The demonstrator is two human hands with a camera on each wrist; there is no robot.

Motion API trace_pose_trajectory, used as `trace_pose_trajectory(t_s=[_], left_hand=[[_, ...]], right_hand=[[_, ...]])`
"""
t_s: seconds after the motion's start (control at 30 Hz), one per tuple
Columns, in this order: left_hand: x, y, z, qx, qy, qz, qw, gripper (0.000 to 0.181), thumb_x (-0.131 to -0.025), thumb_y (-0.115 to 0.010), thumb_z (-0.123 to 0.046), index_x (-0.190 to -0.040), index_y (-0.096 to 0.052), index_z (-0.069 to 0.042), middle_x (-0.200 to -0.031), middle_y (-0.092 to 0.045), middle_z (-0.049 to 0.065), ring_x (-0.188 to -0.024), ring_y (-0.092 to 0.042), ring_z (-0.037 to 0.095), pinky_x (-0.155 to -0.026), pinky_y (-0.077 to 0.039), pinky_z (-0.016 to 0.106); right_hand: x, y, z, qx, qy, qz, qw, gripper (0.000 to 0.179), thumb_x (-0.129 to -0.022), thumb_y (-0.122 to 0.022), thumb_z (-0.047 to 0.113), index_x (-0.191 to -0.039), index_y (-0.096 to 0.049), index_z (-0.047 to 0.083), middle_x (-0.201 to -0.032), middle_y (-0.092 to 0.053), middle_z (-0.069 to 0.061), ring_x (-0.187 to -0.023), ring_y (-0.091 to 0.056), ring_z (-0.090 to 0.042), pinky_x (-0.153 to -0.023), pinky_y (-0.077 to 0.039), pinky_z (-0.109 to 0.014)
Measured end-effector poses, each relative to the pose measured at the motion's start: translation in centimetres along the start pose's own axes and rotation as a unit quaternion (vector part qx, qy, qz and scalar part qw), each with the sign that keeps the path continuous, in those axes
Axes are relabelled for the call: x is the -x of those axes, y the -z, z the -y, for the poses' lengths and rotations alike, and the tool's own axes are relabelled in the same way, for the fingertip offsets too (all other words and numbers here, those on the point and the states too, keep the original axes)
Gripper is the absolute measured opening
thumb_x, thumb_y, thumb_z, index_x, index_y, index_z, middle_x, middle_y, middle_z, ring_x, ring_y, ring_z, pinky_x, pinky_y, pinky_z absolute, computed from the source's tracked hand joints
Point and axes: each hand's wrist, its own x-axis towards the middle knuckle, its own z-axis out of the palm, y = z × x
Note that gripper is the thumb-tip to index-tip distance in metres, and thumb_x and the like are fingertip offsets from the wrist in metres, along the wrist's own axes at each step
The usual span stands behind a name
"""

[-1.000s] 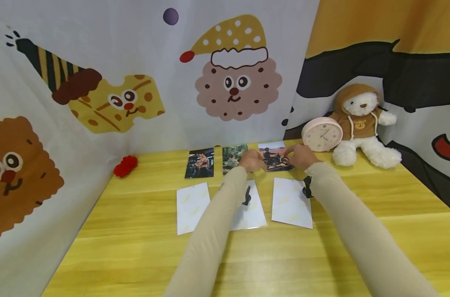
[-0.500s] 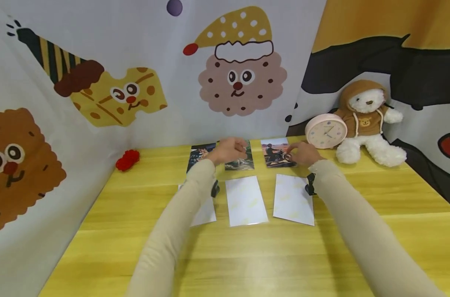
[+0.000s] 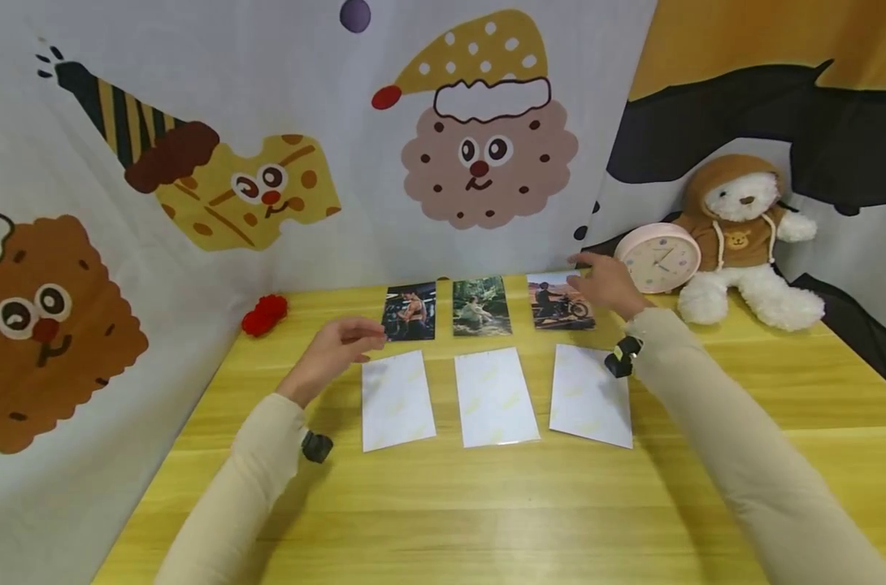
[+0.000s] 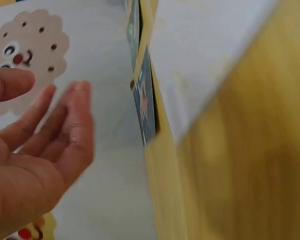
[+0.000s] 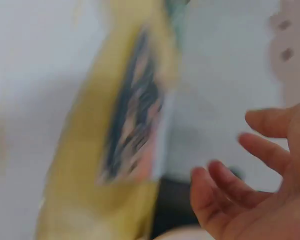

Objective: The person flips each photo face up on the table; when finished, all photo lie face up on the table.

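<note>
Three picture cards lie in a back row on the table: a gym scene card (image 3: 411, 313), a green forest card (image 3: 481, 307) and a motorcycle card (image 3: 560, 302). In front of them is a row of white cards: left (image 3: 397, 400), middle (image 3: 496, 398) and right (image 3: 591, 396). My left hand (image 3: 333, 353), fingers loosely bent and holding nothing, is at the gym card's left side. Over the motorcycle card's right edge hovers my right hand (image 3: 607, 283), its fingers spread and gripping nothing in the right wrist view.
A pink round clock (image 3: 658, 258) and a white plush bear (image 3: 743, 244) in a brown hoodie stand at the back right. At the back left lies a red fuzzy object (image 3: 264, 315). A printed curtain (image 3: 304, 65) hangs behind the yellow wooden table (image 3: 443, 520).
My left hand has moved leftward from beside the motorcycle card, past the forest card, to the gym card's left. My right hand has lifted from the motorcycle card's edge. The cards stay put.
</note>
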Motion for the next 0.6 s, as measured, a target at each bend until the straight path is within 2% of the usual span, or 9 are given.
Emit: trace_pose_trajectory(t_s=[0.07,0.1,0.23,0.3,0.37,0.5,0.6], left_hand=[[1.1,0.7,1.1,0.005,0.015,0.008,0.9998,0.041,-0.104,-0.054,-0.023,-0.140,-0.052,-0.003,-0.144,-0.054,0.023,-0.131,-0.055,0.038,-0.111,-0.046,0.052],[1.6,0.9,1.5,0.010,0.021,0.015,0.9996,0.043,-0.105,-0.054,-0.023,-0.142,-0.049,-0.001,-0.146,-0.051,0.024,-0.132,-0.055,0.039,-0.112,-0.044,0.054],[4.2,1.3,2.8,-0.011,0.024,0.039,0.9989,0.050,-0.105,-0.052,-0.024,-0.147,-0.041,0.002,-0.147,-0.048,0.026,-0.130,-0.055,0.040,-0.109,-0.048,0.052],[5.5,1.0,3.3,-0.032,0.021,0.041,0.9985,0.052,-0.104,-0.054,-0.025,-0.146,-0.042,0.003,-0.145,-0.051,0.026,-0.126,-0.057,0.039,-0.104,-0.051,0.049],[6.5,0.6,3.7,-0.048,0.012,0.040,0.9980,0.052,-0.104,-0.055,-0.026,-0.145,-0.044,0.003,-0.143,-0.053,0.025,-0.125,-0.057,0.037,-0.101,-0.053,0.046],[7.4,-0.1,3.8,-0.067,0.004,0.035,0.9971,0.050,-0.104,-0.055,-0.025,-0.144,-0.045,0.002,-0.141,-0.055,0.023,-0.124,-0.057,0.034,-0.099,-0.053,0.045],[7.4,-0.6,3.4,-0.080,0.002,0.030,0.9963,0.047,-0.104,-0.054,-0.022,-0.144,-0.046,0.002,-0.140,-0.056,0.024,-0.122,-0.059,0.035,-0.097,-0.055,0.045]], right_hand=[[0.6,0.2,1.6,-0.029,0.014,0.014,0.9994,0.046,-0.102,-0.055,0.027,-0.143,-0.052,0.007,-0.117,-0.064,-0.028,-0.090,-0.062,-0.035,-0.076,-0.051,-0.044],[0.9,0.1,2.4,-0.040,0.019,0.030,0.9985,0.046,-0.102,-0.055,0.028,-0.143,-0.053,0.007,-0.116,-0.063,-0.027,-0.091,-0.063,-0.034,-0.074,-0.051,-0.041],[2.6,-1.3,5.3,-0.064,0.066,0.079,0.9926,0.042,-0.103,-0.055,0.028,-0.140,-0.055,0.007,-0.123,-0.064,-0.024,-0.098,-0.066,-0.033,-0.078,-0.054,-0.040],[3.8,-2.2,6.7,-0.096,0.092,0.117,0.9841,0.041,-0.103,-0.055,0.027,-0.139,-0.055,0.007,-0.127,-0.062,-0.023,-0.101,-0.066,-0.035,-0.083,-0.056,-0.043],[4.9,-3.2,8.3,-0.146,0.112,0.163,0.9694,0.042,-0.103,-0.055,0.026,-0.140,-0.054,0.009,-0.129,-0.060,-0.022,-0.107,-0.066,-0.038,-0.089,-0.056,-0.048],[7.0,-5.2,11.9,-0.246,0.121,0.250,0.9287,0.045,-0.103,-0.056,0.025,-0.144,-0.050,0.009,-0.130,-0.057,-0.019,-0.118,-0.062,-0.041,-0.097,-0.056,-0.049],[8.2,-6.8,13.8,-0.273,0.108,0.285,0.9122,0.047,-0.103,-0.056,0.027,-0.145,-0.048,0.009,-0.134,-0.054,-0.018,-0.120,-0.062,-0.040,-0.099,-0.056,-0.045]])
